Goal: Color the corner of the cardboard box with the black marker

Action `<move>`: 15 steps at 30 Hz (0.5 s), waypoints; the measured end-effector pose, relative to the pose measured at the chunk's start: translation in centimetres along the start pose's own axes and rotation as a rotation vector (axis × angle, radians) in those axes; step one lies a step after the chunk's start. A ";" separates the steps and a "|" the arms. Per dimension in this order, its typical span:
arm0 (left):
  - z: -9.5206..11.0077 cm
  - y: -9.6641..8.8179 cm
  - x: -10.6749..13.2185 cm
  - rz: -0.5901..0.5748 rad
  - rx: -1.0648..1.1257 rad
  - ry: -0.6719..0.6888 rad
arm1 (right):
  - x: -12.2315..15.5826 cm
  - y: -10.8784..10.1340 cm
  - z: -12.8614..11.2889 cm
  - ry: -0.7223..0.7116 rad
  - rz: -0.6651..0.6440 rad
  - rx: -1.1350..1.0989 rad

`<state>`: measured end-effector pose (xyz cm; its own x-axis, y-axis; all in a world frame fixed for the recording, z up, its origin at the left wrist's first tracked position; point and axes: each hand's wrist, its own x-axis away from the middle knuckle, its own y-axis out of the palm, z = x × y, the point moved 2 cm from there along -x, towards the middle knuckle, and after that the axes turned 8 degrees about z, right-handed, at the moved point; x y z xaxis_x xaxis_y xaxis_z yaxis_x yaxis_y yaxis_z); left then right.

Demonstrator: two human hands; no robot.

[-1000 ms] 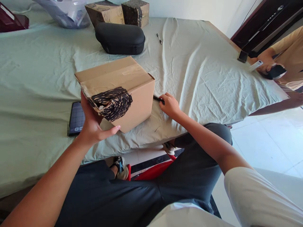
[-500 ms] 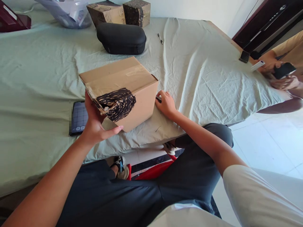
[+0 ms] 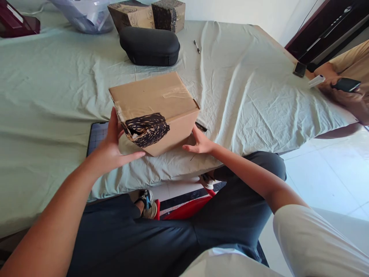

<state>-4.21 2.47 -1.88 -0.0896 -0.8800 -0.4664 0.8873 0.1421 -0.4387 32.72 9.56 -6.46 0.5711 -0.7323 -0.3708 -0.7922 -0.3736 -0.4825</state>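
Observation:
A taped cardboard box (image 3: 155,96) with a scribbled black patch on its front stands on the green cloth (image 3: 245,92) before me. My left hand (image 3: 109,150) clasps its left side, fingers up along the face and thumb stretched under the front edge. My right hand (image 3: 200,144) lies open and flat against the box's lower right side. A black marker (image 3: 201,126) rests on the cloth just behind that hand, with nothing holding it. A phone (image 3: 98,134) with a lit screen lies left of the box, partly hidden by my left hand.
A black case (image 3: 150,46), two small patterned boxes (image 3: 150,14), a plastic tub (image 3: 83,15) and a pen (image 3: 196,46) sit at the far side. Another person's hands (image 3: 340,90) hold a phone at the right edge, near a small black object (image 3: 300,69).
The box has shifted to the right and turned a little. My right hand has let go of the marker and come round to the box's lower right side.

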 end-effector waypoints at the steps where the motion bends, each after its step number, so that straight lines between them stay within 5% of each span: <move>1: -0.3 -1.2 -0.2 -0.018 -0.109 -0.030 | -0.2 0.0 0.1 -0.002 0.003 -0.009; 5: -1.0 -6.9 -0.7 0.126 -0.660 -0.412 | -0.5 0.1 0.0 0.011 0.017 -0.036; 8: -1.7 -9.8 -0.3 -0.008 -0.893 -0.742 | -0.5 0.2 -0.1 0.058 0.016 -0.027; 11: -2.7 -10.5 0.3 -0.184 -0.947 -0.927 | -0.3 0.2 0.0 0.101 0.024 -0.018; 15: -3.8 -9.3 1.0 -0.262 -0.903 -0.963 | -0.2 0.1 0.1 0.086 0.024 -0.015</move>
<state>-14.30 1.94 -1.19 0.4730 -0.8399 0.2663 0.2540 -0.1594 -0.9540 32.55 9.71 -6.57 0.5317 -0.7871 -0.3128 -0.8093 -0.3633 -0.4616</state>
